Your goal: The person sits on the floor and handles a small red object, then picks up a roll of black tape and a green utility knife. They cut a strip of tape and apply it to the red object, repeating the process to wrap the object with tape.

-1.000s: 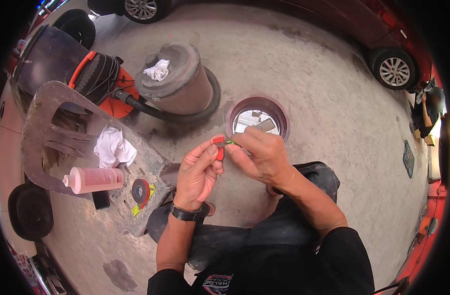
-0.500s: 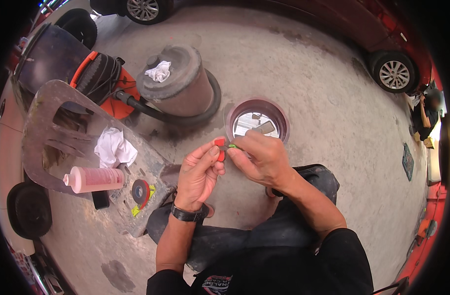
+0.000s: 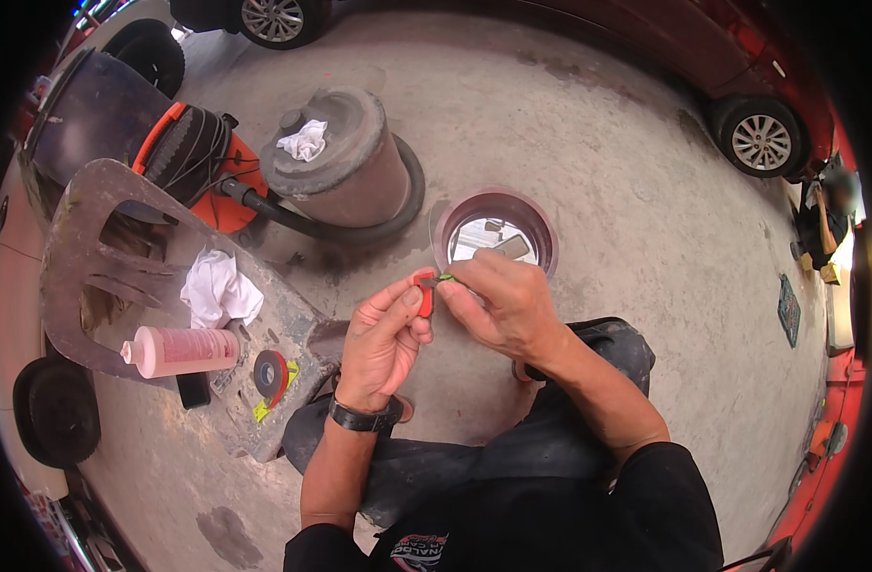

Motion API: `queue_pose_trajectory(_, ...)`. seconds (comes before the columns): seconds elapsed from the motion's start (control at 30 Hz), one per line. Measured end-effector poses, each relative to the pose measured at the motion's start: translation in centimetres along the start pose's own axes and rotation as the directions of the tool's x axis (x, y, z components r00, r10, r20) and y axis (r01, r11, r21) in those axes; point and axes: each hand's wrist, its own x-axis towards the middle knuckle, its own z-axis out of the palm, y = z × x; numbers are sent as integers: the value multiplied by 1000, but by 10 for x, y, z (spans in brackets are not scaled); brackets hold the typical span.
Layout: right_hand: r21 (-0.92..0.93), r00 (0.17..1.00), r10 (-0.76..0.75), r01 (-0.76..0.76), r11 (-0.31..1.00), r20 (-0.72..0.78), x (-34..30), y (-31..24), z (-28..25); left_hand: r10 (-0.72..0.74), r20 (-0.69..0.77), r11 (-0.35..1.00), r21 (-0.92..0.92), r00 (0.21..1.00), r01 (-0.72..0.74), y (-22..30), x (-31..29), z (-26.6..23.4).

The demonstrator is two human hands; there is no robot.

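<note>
**Small red piece in your left grip, small green piece in your right**

In the head view, your left grip (image 3: pixel 383 343) is clamped on the small red piece (image 3: pixel 426 304), thumb against fingertips, in front of you and above the floor (image 3: pixel 460 381). Your right grip (image 3: pixel 512 300) is pinched together on the small green piece (image 3: pixel 446 277), which pokes out just beside the upper end of the red one. Something dark lies between the two; your fingers hide whether they touch.

The red piece looks light and probably fairly stiff, so a fingertip pinch should be enough. Hold it low on its flat sides, leaving the upper end free. Its faces may be smooth, so damp fingers could slip. The green piece seems lighter still, perhaps thin; pinch it close to its exposed end and squeeze gently. You cannot tell from here whether it bends.

On the chair (image 3: pixel 307 307) to your left lie a tape roll (image 3: pixel 276 365), a pink bottle (image 3: pixel 183 351) and a white cloth (image 3: pixel 220 291).
</note>
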Motion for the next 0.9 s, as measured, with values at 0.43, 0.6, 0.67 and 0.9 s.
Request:
queue_pose_trajectory(0.43, -7, 999, 39, -38, 999, 20, -5, 5, -1, -26, -14, 1000, 16, 1000, 26, 0, 2, -5)
queue_pose_trajectory(0.6, 3, 1000, 5, -5, 1000, 24, -2, 0, -1, -5, -47, 999, 50, 999, 7, 1, 1, 7)
queue_pose_trajectory(0.67, -18, 999, -7, 8, 1000, 35, -2, -1, -1, 6, -47, 999, 35, 999, -4, 1, 0, 8)
queue_pose_trajectory(0.9, -49, 999, -24, 26, 998, 45, -2, -4, -2, -3, 10, 1000, -4, 1000, 3, -4, 0, -2)
